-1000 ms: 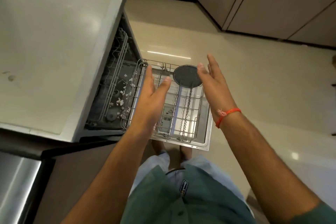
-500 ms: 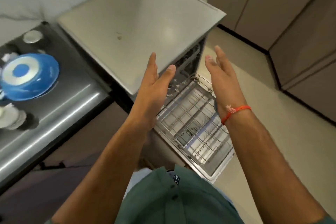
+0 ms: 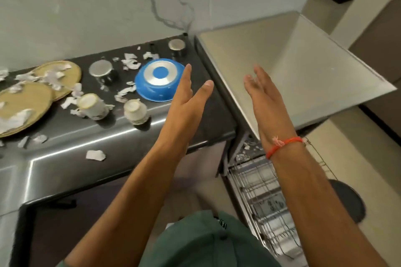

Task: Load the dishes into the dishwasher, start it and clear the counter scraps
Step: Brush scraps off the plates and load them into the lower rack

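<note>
Blue bowl (image 3: pixel 158 83) just beyond left fingers (image 3: pixel 188 76)

bowl (image 3: pixel 160 80) on counter (image 3: pixel 65 154) | cups (image 3: pixel 135 112) before it | dishwasher (image 3: pixel 303 67) right | rack (image 3: pixel 256 191) below

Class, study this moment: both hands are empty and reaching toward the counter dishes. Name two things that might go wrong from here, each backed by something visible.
1. Paper scraps lie all around the upside-down blue bowl; lifting it with the open left hand may sweep scraps off the counter onto the floor.
2. The pulled-out dishwasher rack sits low beside the person; the open right hand is over the dishwasher, so stepping sideways while watching the counter may knock the rack.
</note>
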`<action>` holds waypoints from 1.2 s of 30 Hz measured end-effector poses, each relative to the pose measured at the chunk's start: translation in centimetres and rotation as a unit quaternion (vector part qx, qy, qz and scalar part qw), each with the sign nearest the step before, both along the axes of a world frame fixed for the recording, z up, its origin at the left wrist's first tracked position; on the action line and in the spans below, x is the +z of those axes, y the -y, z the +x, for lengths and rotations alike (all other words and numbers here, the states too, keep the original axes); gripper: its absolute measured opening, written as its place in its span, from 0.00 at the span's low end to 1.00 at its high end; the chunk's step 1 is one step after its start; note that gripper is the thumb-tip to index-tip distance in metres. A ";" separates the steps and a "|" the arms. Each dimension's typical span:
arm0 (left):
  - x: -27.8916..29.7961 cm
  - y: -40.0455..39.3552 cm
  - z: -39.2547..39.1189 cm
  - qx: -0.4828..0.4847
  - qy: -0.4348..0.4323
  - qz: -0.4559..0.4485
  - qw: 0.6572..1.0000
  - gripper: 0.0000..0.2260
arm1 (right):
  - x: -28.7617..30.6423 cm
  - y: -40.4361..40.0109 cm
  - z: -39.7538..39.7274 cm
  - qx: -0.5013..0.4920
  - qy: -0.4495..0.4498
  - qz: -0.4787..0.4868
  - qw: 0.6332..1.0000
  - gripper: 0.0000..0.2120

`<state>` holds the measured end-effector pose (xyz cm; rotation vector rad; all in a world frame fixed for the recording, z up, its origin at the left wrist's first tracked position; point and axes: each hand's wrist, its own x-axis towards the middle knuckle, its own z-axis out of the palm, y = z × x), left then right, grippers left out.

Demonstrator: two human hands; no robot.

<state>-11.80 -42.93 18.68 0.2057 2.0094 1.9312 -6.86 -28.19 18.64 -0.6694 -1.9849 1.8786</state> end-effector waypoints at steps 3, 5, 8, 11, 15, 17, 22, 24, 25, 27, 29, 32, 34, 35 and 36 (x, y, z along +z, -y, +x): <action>0.2 3.7 -2.0 0.045 0.005 0.011 0.999 0.29 | 0.0 3.5 -3.7 0.047 0.005 0.018 0.999 0.25; 0.1 6.0 -3.0 0.075 0.005 0.019 0.997 0.30 | 0.0 5.8 -5.6 0.092 0.009 0.008 0.996 0.25; -0.4 8.9 -4.0 0.115 0.004 0.009 0.993 0.31 | 0.3 8.7 -8.0 0.148 0.012 -0.008 0.989 0.25; -0.6 11.1 -4.6 0.166 0.014 0.014 0.986 0.31 | 0.4 11.1 -10.1 0.201 0.011 -0.001 0.980 0.24; -0.3 13.2 -4.9 0.235 0.021 0.010 0.972 0.31 | 0.7 13.5 -12.8 0.274 0.012 -0.006 0.962 0.23; 0.1 14.2 -4.8 0.274 0.018 0.009 0.961 0.31 | 0.9 14.5 -14.0 0.319 0.010 0.024 0.947 0.23; 0.6 16.5 -4.4 0.366 0.024 0.002 0.930 0.32 | 1.8 17.4 -15.9 0.408 0.008 0.011 0.913 0.26; 0.4 17.4 -3.6 0.401 0.022 0.001 0.916 0.33 | 2.1 18.8 -16.0 0.437 0.012 -0.011 0.899 0.26; 0.4 18.0 -3.3 0.419 0.023 0.006 0.908 0.33 | 2.3 19.6 -16.0 0.452 0.013 -0.022 0.892 0.26; 0.3 19.2 -3.0 0.441 0.026 0.017 0.897 0.35 | 2.3 21.0 -16.4 0.480 0.014 -0.032 0.876 0.26; 0.3 21.0 -3.2 0.463 0.032 0.020 0.886 0.38 | 2.3 22.9 -17.0 0.508 0.017 -0.031 0.861 0.26; -0.1 23.7 -4.2 0.482 0.034 0.048 0.874 0.35 | 1.7 25.7 -18.0 0.518 0.021 -0.035 0.854 0.26; -0.7 25.7 -5.2 0.489 0.036 0.071 0.869 0.30 | 1.2 27.7 -18.7 0.525 0.031 -0.039 0.850 0.26; -0.9 26.7 -5.8 0.492 0.041 0.083 0.866 0.27 | 1.0 28.9 -19.2 0.529 0.035 -0.039 0.847 0.27; -1.2 27.9 -6.5 0.493 0.054 0.095 0.863 0.23 | 0.7 30.1 -19.8 0.532 0.042 -0.041 0.845 0.27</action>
